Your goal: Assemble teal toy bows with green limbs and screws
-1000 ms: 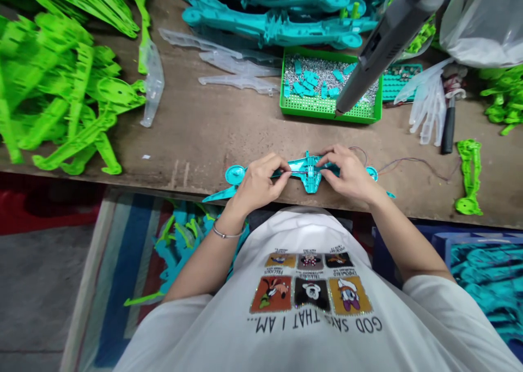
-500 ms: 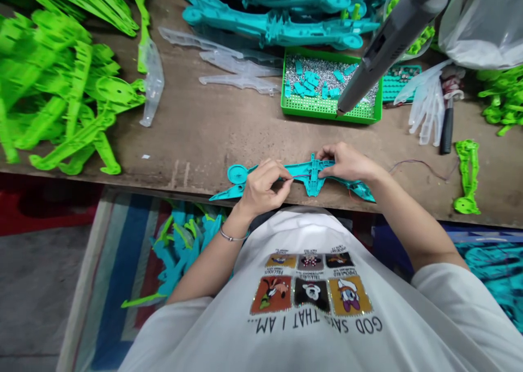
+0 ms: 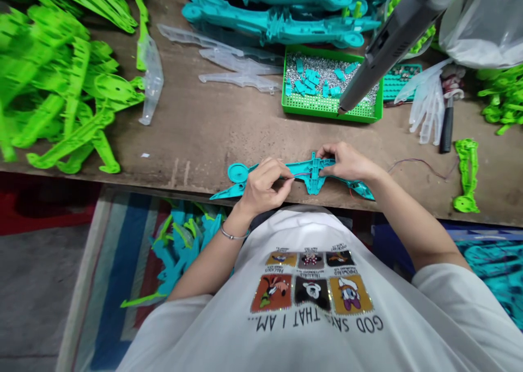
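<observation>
A long teal plastic shell (image 3: 314, 182) lies along the table's front edge, its ribbed inside facing up. Thin wires (image 3: 301, 174) run along its inside toward the crosspiece in the middle. My left hand (image 3: 267, 182) is closed over the shell's left half, thumb and forefinger pinching the wires. My right hand (image 3: 343, 162) grips the shell just right of the crosspiece, fingers on its far side and thumb on the inside. From beyond my right wrist a loose wire (image 3: 420, 160) trails over the table to the right.
A grey electric screwdriver (image 3: 379, 45) hangs over a green tray (image 3: 332, 113) of screws and small teal parts. Lime green parts (image 3: 53, 89) are heaped at left, teal shells (image 3: 269, 26) at the back. Clear plastic pieces (image 3: 241, 81), a black-handled tool (image 3: 447, 127) and a green part (image 3: 466, 176) lie around.
Almost nothing differs. My left hand, still pinching the wires, has shifted very slightly; my right hand keeps its place on the shell.
</observation>
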Tool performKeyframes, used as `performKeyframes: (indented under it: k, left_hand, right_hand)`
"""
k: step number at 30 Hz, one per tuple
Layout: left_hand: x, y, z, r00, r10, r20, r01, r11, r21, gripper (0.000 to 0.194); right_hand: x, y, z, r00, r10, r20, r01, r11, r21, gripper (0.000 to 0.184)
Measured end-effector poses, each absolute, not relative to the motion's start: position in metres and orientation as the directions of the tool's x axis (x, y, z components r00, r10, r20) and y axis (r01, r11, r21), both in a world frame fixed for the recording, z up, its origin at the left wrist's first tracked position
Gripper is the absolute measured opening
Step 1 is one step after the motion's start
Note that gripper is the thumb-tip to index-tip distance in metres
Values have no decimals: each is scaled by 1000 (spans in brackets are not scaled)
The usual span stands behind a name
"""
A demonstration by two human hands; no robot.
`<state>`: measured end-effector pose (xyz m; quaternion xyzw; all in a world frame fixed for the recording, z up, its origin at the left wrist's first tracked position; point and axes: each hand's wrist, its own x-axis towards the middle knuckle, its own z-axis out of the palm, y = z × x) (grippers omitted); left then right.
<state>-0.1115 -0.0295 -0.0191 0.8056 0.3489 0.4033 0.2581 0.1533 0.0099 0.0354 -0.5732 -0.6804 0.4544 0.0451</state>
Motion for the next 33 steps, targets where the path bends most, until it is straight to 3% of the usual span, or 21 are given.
performKeyframes:
  k: [9,19,25,29,33]
  left_hand:
    - [-110,-29,-17,400,784,474,336,-607,720,9]
    - [-111,-29,-22,438,780,448,383,-612,692,6]
    - [-109,-30,-19,446,763,468,367,-632,682,7]
    - [-109,-29,-15,367,808,461,346,-578,739,5]
    - [-109,-27,-15,293,856,425,293,-503,813,9]
  right_hand:
    - [148,6,48,-330,803,-496,837,5,-548,39]
    - [143,8,44,-269,822,-502,842,-53,-537,32]
    - [140,7,46,-234,836,-496,883,-31,-469,27]
    - [150,8,49,-338,802,-493,827,3,-562,34]
    - [160,13,48,-376,774,-509,732,-89,-675,34]
